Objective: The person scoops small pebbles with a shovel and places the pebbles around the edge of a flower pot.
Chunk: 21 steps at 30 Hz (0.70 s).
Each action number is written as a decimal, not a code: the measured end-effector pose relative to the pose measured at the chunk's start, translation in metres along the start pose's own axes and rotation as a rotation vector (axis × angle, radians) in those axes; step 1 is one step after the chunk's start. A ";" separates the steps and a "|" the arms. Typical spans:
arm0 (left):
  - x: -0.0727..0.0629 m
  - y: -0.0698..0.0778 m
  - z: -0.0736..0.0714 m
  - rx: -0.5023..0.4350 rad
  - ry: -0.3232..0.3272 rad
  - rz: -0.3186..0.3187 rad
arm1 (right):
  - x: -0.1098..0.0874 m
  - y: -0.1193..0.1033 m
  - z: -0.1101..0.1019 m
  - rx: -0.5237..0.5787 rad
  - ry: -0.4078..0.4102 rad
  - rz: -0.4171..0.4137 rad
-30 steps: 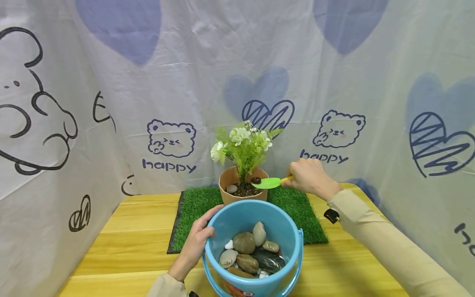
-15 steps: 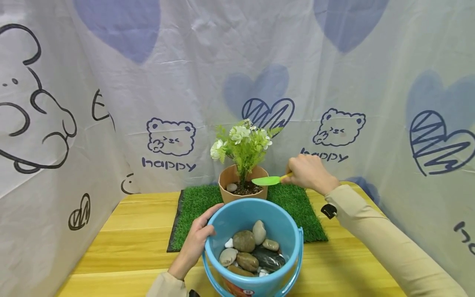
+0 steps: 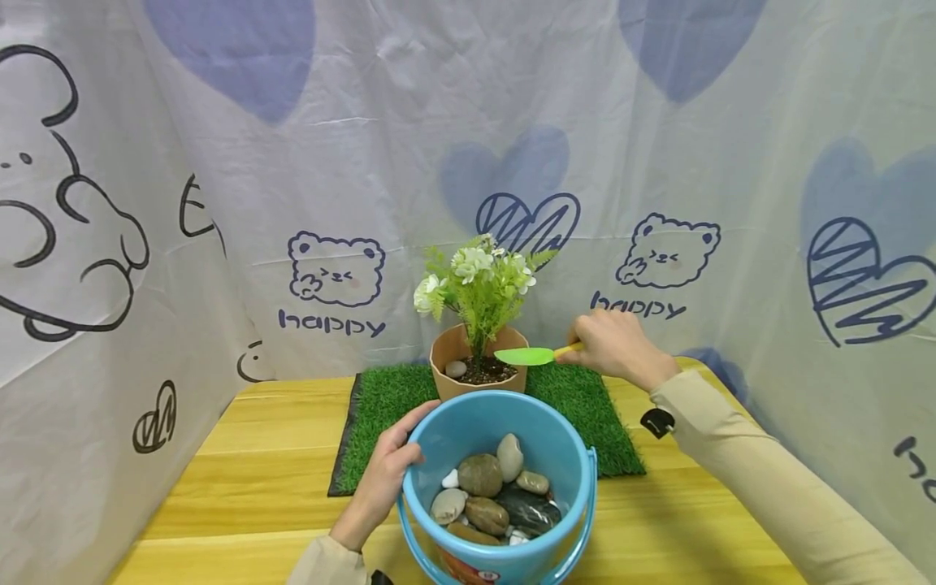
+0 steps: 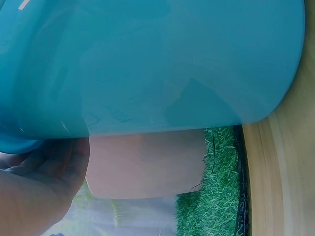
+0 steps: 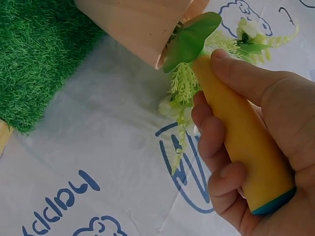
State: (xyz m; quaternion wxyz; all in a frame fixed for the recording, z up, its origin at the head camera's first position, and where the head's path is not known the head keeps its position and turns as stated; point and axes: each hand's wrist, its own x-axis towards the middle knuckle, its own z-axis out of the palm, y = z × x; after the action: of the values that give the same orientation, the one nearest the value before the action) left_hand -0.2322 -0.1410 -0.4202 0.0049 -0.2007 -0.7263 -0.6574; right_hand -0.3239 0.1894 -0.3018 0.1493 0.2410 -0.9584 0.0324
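Observation:
In the head view, my right hand (image 3: 614, 345) grips a toy trowel with a green blade (image 3: 525, 357) and a yellow handle (image 5: 246, 132). Its blade reaches over the right rim of a tan flowerpot (image 3: 478, 387) and carries nothing visible. White flowers and ferny leaves (image 3: 478, 284) rise from dark soil (image 3: 488, 372) in the pot, where a pale stone (image 3: 456, 369) lies at the left. Nearer, my left hand (image 3: 383, 475) holds the left rim of a blue bucket (image 3: 504, 406), thumb over the edge. Several stones (image 3: 480, 475) lie in the bucket.
Beneath the pot is a green artificial turf mat (image 3: 578, 406) on a wooden table (image 3: 241, 455). A pale printed curtain (image 3: 395, 179) hangs close behind and at both sides. The bucket's handle (image 3: 589, 520) hangs down at its near side.
A dark red stone lay on the trowel blade a second ago; by half a second ago it had left the blade, and I cannot see it now. The left hand stays on the bucket.

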 end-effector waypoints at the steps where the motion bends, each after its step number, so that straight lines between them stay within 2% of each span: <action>1: 0.000 0.000 0.000 -0.002 -0.003 -0.002 | -0.001 0.000 0.000 -0.001 -0.003 -0.001; 6: 0.001 0.003 -0.003 0.003 -0.029 -0.039 | -0.007 0.001 0.000 0.007 -0.013 -0.027; 12: 0.002 0.009 -0.009 0.061 -0.086 -0.086 | -0.014 0.003 0.002 0.016 0.002 -0.053; 17: 0.005 0.016 -0.011 0.082 -0.159 -0.128 | -0.024 0.003 -0.002 0.079 0.009 -0.046; 21: 0.008 0.023 -0.012 0.073 -0.184 -0.157 | -0.033 -0.002 -0.008 0.118 0.021 -0.055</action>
State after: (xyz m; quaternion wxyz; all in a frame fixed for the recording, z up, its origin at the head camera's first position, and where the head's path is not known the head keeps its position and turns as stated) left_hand -0.2354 -0.1487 -0.3948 -0.1060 -0.2021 -0.7606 -0.6078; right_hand -0.2935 0.2039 -0.3037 0.1459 0.2750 -0.9463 0.0873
